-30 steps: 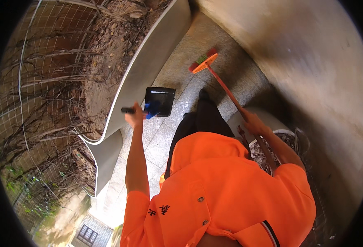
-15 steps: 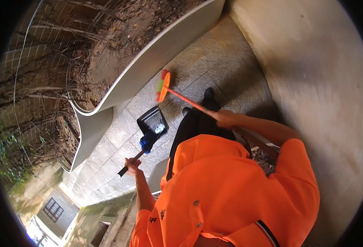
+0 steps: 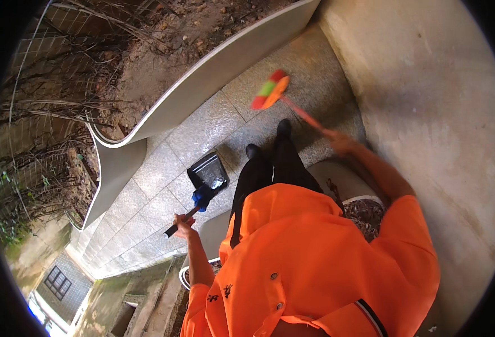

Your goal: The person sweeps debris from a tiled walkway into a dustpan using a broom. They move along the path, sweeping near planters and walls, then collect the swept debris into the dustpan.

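Observation:
My left hand grips the dark handle of a black dustpan with a blue neck. The pan hangs just above the grey stone paving in front of my shoes. My right hand is closed around the orange stick of a broom. Its orange, green and red head points away from me over the paving, close to the concrete wall. My orange shirt fills the lower middle of the view.
A curved white kerb borders a raised bed of bare soil and dry twigs at upper left. A concrete wall rises on the right. Round planters with dry litter stand beside my legs. A drop to lower ground lies at bottom left.
The view has swung round. My left hand has lowered the dustpan closer to my feet. My right hand has carried the broom head further out along the paving toward the wall.

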The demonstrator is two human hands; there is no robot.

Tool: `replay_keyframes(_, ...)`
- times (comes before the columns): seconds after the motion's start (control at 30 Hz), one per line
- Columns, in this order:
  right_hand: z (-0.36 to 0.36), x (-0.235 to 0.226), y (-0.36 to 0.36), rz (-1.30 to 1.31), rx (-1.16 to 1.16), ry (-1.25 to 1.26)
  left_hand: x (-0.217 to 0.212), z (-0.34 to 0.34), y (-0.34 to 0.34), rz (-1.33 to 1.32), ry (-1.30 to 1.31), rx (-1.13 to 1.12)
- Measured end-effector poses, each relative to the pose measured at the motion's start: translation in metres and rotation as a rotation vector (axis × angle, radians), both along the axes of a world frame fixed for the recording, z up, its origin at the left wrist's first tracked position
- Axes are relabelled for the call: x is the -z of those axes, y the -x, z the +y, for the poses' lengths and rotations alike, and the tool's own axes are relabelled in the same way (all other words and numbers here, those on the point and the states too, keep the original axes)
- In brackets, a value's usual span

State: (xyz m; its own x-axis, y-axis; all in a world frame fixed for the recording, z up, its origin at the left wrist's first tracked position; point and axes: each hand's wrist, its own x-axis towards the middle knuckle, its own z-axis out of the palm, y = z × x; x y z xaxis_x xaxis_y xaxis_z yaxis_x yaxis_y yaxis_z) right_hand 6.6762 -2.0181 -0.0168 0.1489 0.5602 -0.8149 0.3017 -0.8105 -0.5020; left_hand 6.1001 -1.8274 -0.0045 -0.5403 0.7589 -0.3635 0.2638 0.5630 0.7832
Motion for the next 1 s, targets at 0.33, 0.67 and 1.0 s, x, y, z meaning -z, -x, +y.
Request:
replay_keyframes(0.33, -0.022, 0.003, -0.06, -0.293, -0.038, -0.142, 0.017, 0.015, -0.034, -0.212, -0.02, -0.013)
replay_keyframes(0.67, 0.101, 0.04, 0.13, 0.219, -0.307, -0.178, -0.013, 0.003, -0.014, -0.149, -0.027, 0.051)
replay_keyframes(1.0, 0.019, 0.037, -0.054, 0.057, 0.18, -0.025, -0.019, -0.003, -0.048, -0.083, -0.036, 0.056)
